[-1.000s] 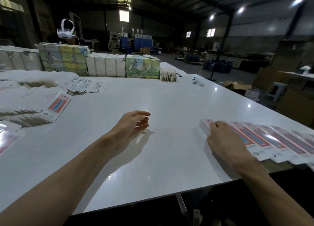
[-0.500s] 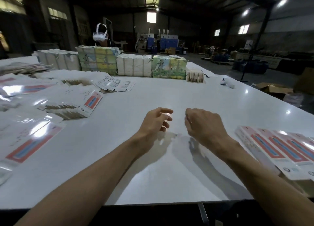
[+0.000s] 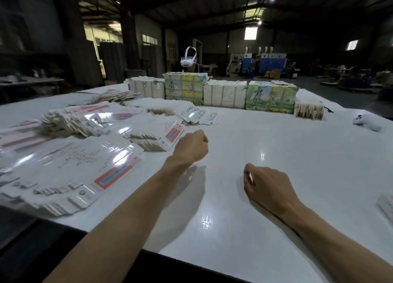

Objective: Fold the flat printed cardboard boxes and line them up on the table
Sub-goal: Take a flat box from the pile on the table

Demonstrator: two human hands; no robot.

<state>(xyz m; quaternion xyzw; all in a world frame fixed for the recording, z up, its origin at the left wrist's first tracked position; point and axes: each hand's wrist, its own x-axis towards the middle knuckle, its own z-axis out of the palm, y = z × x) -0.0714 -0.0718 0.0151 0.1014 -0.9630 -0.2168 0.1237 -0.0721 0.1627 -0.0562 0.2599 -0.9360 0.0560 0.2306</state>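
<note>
The flat boxes [image 3: 70,176] lie in big fanned piles on the left side of the frame. They are white with red and blue strips. The nearest pile is at the lower left. A smaller pile [image 3: 157,139] sits in the middle left, and more piles are behind it, a bit blurry.

My left hand [image 3: 191,147] is up over the table [image 3: 276,155], just right of the smaller pile. It is not touching the pile. Its fingers are curled in and it holds nothing.

My right hand [image 3: 265,183] is lower and to the right, well apart from the piles. Its fingers are curled under too, and nothing is in it. My two hands are apart from each other.

At the right edge some side boxes [image 3: 386,205] peek in. They are too blurry for me to tell if they are folded.

At the back of the table stands a row of tied packs [image 3: 225,95], some white and some green. A white headset [image 3: 188,58] shows behind them. A white controller [image 3: 366,122] lies at the far right.
</note>
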